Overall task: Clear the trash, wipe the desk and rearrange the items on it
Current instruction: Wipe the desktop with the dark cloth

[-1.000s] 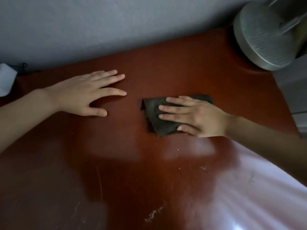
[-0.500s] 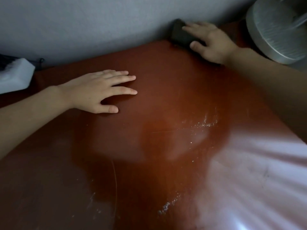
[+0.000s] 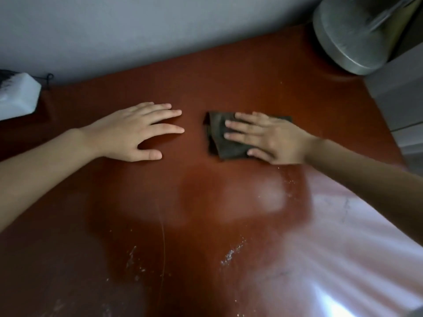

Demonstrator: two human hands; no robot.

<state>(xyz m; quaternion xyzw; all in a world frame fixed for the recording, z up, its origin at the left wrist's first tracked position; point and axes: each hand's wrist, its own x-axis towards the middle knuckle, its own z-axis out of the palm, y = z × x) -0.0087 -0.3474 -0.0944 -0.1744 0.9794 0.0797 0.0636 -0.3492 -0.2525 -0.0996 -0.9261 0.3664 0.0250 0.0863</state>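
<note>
Cloth (image 3: 218,143) is sliding back from the far edge of the desk (image 3: 229,76) under my flat, pressing right hand (image 3: 272,140), empty left hand (image 3: 135,131) bracing flat; near-edge crumbs (image 3: 230,255) are remaining.

Dark folded cloth (image 3: 225,138) flat on desk (image 3: 206,213)

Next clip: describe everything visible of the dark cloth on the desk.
The cloth is dark grey-brown, soft fabric by its look, folded into a rough layered pad with uneven edges. It lies flat on the red-brown desk, a little right of centre. The right hand presses on it with straight fingers, covering its right part; a thin strip shows beyond the hand's far side. The left hand rests flat on the desk, apart from it.
</note>
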